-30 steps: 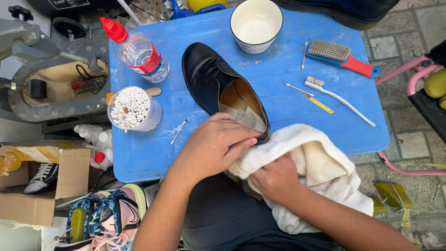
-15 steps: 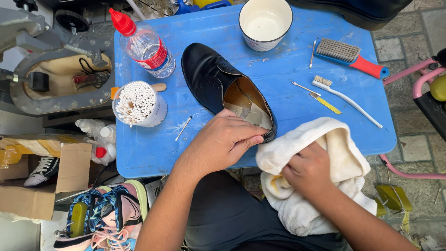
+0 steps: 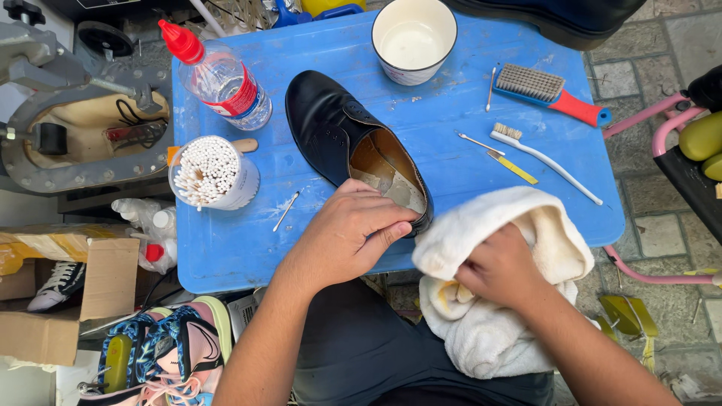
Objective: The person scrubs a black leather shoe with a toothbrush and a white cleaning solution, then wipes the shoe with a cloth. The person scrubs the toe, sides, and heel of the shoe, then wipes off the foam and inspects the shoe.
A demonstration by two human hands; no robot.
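Note:
A black leather shoe (image 3: pixel 331 131) lies on the blue plastic table (image 3: pixel 241 248), toe pointing away, its tan insole showing. My left hand (image 3: pixel 350 233) grips the shoe at its heel end, thumb against the back edge. My right hand (image 3: pixel 500 267) is closed on a bunched white towel (image 3: pixel 511 225) at the table's near right edge; the cloth hangs over onto my lap.
On the table stand a clear bottle with red cap (image 3: pixel 222 75), a cup of cotton swabs (image 3: pixel 210 173), a white bowl (image 3: pixel 414 37), a red-handled brush (image 3: pixel 549 90), a white toothbrush (image 3: pixel 541 158) and a loose swab (image 3: pixel 286 210). Sneakers (image 3: pixel 165 349) and a cardboard box (image 3: pixel 68 308) sit lower left.
My right hand has drawn the towel away from the shoe's heel toward the right and gathered it. My left hand keeps its hold on the heel.

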